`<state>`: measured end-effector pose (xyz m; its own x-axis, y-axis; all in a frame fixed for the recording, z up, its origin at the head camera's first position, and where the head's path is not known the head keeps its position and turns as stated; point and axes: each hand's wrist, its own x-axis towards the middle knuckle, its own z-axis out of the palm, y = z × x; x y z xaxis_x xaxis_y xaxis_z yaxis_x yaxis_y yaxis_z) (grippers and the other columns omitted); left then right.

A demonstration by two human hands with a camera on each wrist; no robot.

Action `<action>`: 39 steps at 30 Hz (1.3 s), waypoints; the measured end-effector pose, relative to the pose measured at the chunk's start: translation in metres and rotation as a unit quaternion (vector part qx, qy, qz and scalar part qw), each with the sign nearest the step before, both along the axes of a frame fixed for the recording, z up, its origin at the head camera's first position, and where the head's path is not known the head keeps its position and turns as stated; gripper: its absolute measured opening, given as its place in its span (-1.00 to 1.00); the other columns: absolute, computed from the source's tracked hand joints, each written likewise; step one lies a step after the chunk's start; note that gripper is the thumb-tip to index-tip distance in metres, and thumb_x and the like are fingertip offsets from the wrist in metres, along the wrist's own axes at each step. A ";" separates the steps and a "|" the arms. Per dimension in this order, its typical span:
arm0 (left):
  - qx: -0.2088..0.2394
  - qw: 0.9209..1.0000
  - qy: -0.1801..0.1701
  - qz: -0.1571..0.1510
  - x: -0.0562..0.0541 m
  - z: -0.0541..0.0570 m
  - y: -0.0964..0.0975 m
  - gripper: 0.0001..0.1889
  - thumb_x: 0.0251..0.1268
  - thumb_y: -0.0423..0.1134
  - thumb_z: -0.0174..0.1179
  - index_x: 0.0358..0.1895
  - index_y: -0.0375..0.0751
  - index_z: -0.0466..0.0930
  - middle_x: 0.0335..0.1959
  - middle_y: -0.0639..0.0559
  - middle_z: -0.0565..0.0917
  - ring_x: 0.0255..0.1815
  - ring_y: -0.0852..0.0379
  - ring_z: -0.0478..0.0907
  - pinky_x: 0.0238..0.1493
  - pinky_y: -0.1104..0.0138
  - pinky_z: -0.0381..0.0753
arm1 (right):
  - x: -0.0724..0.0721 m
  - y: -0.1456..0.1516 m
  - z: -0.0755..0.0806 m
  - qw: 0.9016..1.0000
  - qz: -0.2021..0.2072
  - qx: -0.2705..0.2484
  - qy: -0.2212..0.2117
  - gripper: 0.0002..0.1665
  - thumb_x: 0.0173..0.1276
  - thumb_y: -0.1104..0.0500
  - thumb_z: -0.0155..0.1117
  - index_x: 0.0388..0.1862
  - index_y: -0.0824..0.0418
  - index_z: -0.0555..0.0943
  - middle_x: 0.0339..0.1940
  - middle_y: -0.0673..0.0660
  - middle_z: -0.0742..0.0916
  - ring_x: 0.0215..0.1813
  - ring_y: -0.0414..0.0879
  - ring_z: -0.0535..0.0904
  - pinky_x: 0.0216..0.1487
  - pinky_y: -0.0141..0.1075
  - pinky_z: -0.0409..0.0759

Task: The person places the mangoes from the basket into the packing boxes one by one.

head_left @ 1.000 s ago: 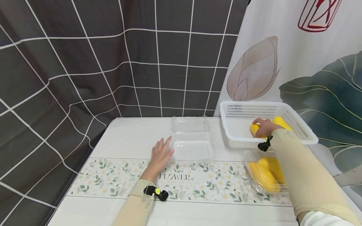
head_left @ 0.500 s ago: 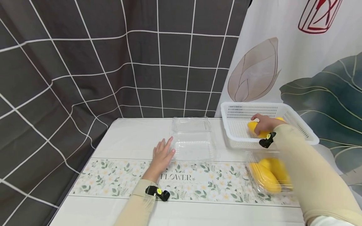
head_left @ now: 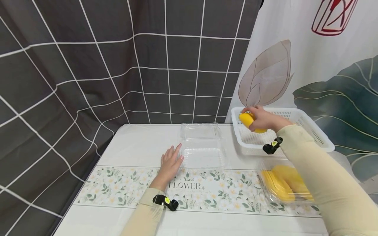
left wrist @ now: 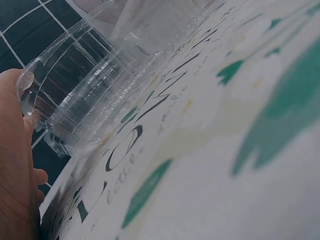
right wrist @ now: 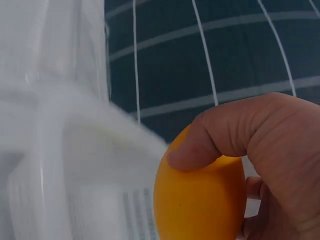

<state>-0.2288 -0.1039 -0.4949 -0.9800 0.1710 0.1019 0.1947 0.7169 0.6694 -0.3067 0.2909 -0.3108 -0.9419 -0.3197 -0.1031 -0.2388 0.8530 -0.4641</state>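
My right hand (head_left: 265, 118) grips a yellow mango (head_left: 246, 120) over the left part of the white perforated basket (head_left: 242, 145). In the right wrist view the thumb lies across the top of the mango (right wrist: 200, 205), with other fingers behind it. An unfolded clear plastic clamshell box (head_left: 203, 158) lies on the table, its lid towards the back. My left hand (head_left: 170, 163) rests at the box's left edge, fingers extended. The left wrist view has this hand (left wrist: 15, 165) right at the rim of the clear box (left wrist: 85, 90).
A second clear box (head_left: 276, 191) holding several yellow mangoes stands in front of the basket, partly covered by the right sleeve (head_left: 319, 177). A floral strip (head_left: 230, 193) crosses the white table. A dark grid curtain (head_left: 183, 82) hangs behind.
The right hand has lifted the mango from the basket's floor and carried it left, towards the basket's left rim. The left hand stays at the clear box.
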 end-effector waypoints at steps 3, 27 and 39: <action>-0.001 1.000 -0.003 -0.002 0.001 0.001 0.000 -0.41 0.64 0.03 -0.28 0.66 0.17 -0.03 0.66 -0.21 -0.05 0.66 -0.22 -0.22 0.58 -0.16 -0.38 | 0.004 -0.029 0.004 0.998 0.041 0.011 0.037 -0.03 -0.06 0.41 0.38 0.44 0.14 0.36 0.25 0.39 0.33 0.07 0.28 0.38 0.01 0.11 0.51; -0.023 1.000 -0.007 0.006 0.000 -0.001 0.000 -0.41 0.65 0.10 -0.32 0.65 0.21 -0.01 0.66 -0.20 -0.03 0.66 -0.23 -0.19 0.59 -0.17 -0.35 | 0.033 -0.190 -0.091 0.991 0.133 0.008 -0.032 -0.02 -0.14 0.34 0.47 0.39 0.00 0.47 0.11 0.11 0.47 -0.03 0.03 0.47 -0.08 -0.13 0.56; -0.034 0.999 -0.009 0.005 0.000 0.000 0.001 -0.41 0.66 0.12 -0.34 0.66 0.21 -0.04 0.66 -0.20 -0.03 0.66 -0.22 -0.19 0.59 -0.16 -0.35 | 0.040 -0.206 -0.110 0.992 0.098 -0.020 -0.075 -0.10 -0.03 0.27 0.56 0.37 0.01 0.46 0.06 0.15 0.45 -0.09 0.00 0.51 -0.08 -0.17 0.62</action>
<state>-0.2292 -0.1026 -0.4953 -0.9831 0.1680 0.0726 0.1763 0.7630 0.6220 -0.2671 0.0844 -0.4205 -0.8369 -0.5011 -0.2203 -0.3237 0.7776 -0.5391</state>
